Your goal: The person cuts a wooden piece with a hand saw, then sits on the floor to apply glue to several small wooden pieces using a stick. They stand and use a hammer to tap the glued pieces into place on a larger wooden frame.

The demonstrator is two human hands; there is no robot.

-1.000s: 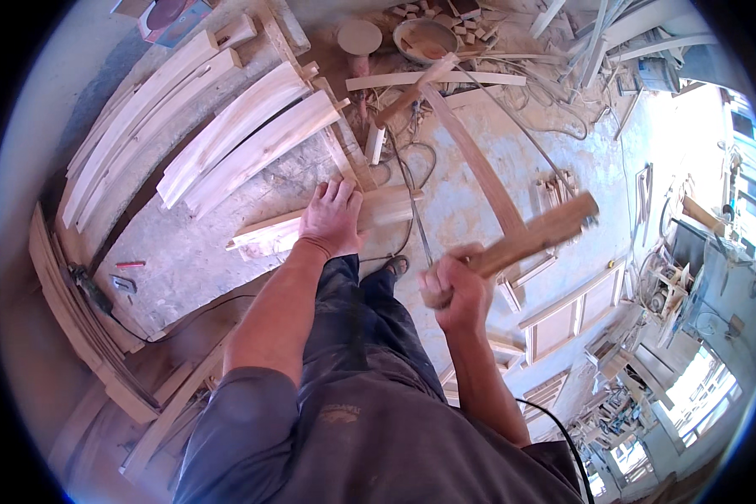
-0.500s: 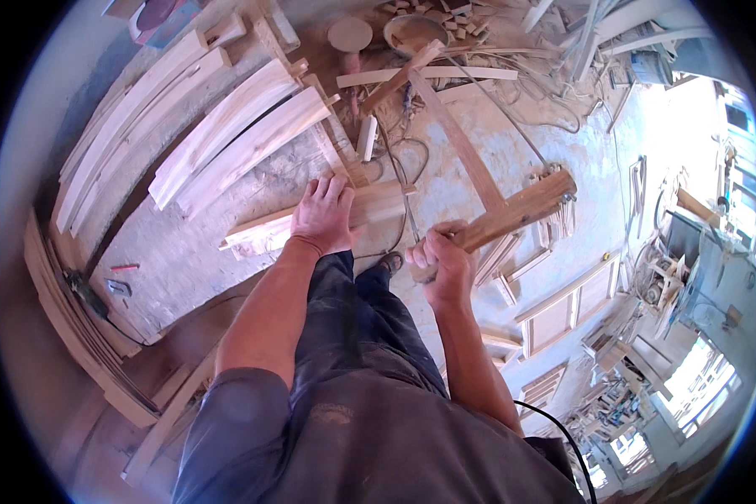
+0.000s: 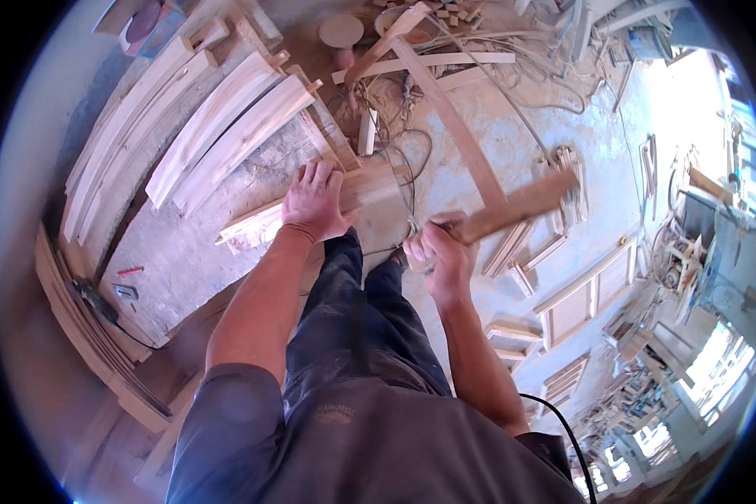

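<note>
My left hand (image 3: 315,202) is closed over a pale wooden workpiece (image 3: 371,186) near the right edge of the workbench (image 3: 163,260). The piece's far end sticks out past the bench edge and looks blurred. My right hand (image 3: 441,256) is wrapped round the narrow end of a thick brown wooden club (image 3: 521,206), held out to the right over the floor. Motion smears the club's heavy end. Behind my left hand, two pale curved wooden pieces (image 3: 243,143) lie side by side on the bench.
More curved boards (image 3: 134,126) lie at the bench's far left. A small red object (image 3: 130,271) and a power tool (image 3: 96,298) are at its left end. A long wooden bar (image 3: 449,118) stands beyond the club. Cables, offcuts and wooden frames (image 3: 588,294) lie across the floor.
The view has shifted slightly. The club is now blurred by motion, with my right hand still round it. My left hand stays on the workpiece.
</note>
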